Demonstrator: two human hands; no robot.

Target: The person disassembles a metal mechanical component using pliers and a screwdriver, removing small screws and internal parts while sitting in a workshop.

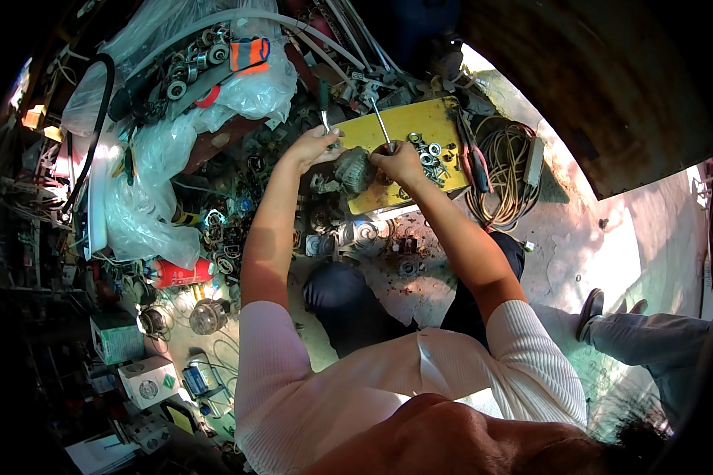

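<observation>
Over the left edge of a yellow board [428,117], my left hand [313,149] is closed around the shaft of what looks like a screwdriver [323,99], its dark green handle pointing away from me. My right hand [400,162] grips the near end of a slim shiny metal rod [381,121]; its far end points up and slightly left. Between both hands sits a round, ribbed grey metal housing [356,171], tilted on the board's near-left part. The right fingertips are close to its upper right side; contact is hard to make out.
Bearings and small metal parts [428,150] lie on the board. Red-handled pliers [475,166] and coiled cable [509,178] are at its right. Clear plastic sheeting [154,178], a red canister [184,272] and scattered parts crowd the left. Another person's leg [650,336] is at right.
</observation>
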